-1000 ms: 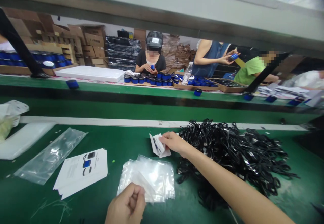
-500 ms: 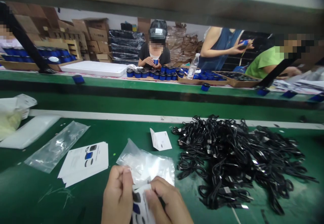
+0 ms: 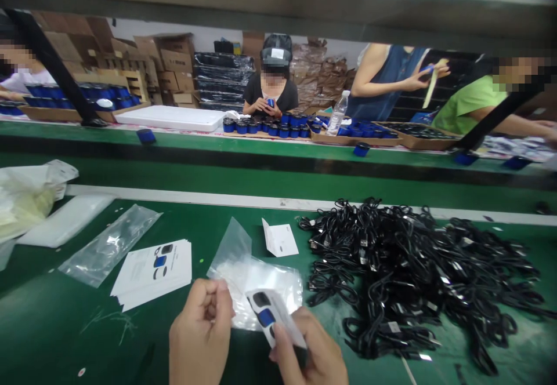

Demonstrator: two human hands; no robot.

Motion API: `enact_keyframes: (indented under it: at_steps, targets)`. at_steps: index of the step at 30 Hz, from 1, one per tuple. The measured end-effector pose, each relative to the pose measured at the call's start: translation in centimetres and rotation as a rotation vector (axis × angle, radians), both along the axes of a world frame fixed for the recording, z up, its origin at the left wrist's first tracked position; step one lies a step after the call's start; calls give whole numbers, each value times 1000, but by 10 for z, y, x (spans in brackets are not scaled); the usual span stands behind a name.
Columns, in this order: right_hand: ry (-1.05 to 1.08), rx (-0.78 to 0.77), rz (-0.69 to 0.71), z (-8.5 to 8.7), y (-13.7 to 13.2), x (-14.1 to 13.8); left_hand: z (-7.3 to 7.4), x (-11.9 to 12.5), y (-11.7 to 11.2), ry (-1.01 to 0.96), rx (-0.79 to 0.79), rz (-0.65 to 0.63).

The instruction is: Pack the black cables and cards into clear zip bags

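Note:
My left hand (image 3: 201, 338) is at the bottom centre, fingers pinched on the edge of a clear plastic bag (image 3: 232, 251) that rises above a stack of similar bags (image 3: 278, 280). My right hand (image 3: 311, 350) is beside it, fingers closed on a small white leaflet (image 3: 272, 315) printed with blue and black ovals, held by the bag's mouth. A folded white card (image 3: 281, 239) lies just beyond on the green table.
A large heap of black coiled cables (image 3: 418, 269) fills the right side. A stack of printed leaflets (image 3: 154, 272) and loose clear bags (image 3: 108, 246) lie to the left. Across the conveyor (image 3: 261, 159), several people handle blue round items (image 3: 270, 127).
My right hand drew back from the folded card near the cables and now holds a printed leaflet next to my left hand. The clear bag has been lifted off the stack.

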State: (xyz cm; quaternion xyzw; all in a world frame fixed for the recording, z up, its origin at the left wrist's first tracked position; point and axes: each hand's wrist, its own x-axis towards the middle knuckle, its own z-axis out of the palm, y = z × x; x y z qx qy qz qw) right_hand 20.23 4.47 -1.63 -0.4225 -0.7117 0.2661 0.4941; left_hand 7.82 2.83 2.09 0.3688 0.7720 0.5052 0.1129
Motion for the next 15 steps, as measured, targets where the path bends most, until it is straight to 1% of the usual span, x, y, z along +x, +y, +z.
enact_keyframes:
  at_steps: [2,3,4,5,6,9,11,13,15]
  targets:
    - [-77,419,-87,3,5,3,-2,2,-3,49,-18,-19]
    - [-94,580,-118,4,7,3,-2,4,-5,84,-28,-30]
    - [-109,697,-140,4,9,3,-2,5,-7,128,-39,-40]
    - [-130,773,-155,4,10,3,-2,7,-8,184,-50,-50]
    - [-161,813,-168,4,11,4,-2,8,-8,252,-59,-57]
    - [-307,815,-177,4,12,11,-3,11,-9,462,-24,-83]
    - [-416,774,-142,6,11,18,-7,13,-9,593,19,-123]
    - [-498,681,-85,10,9,24,-12,15,-9,714,78,-201]
    - [-487,520,-19,17,8,29,-19,16,-11,798,167,-307]
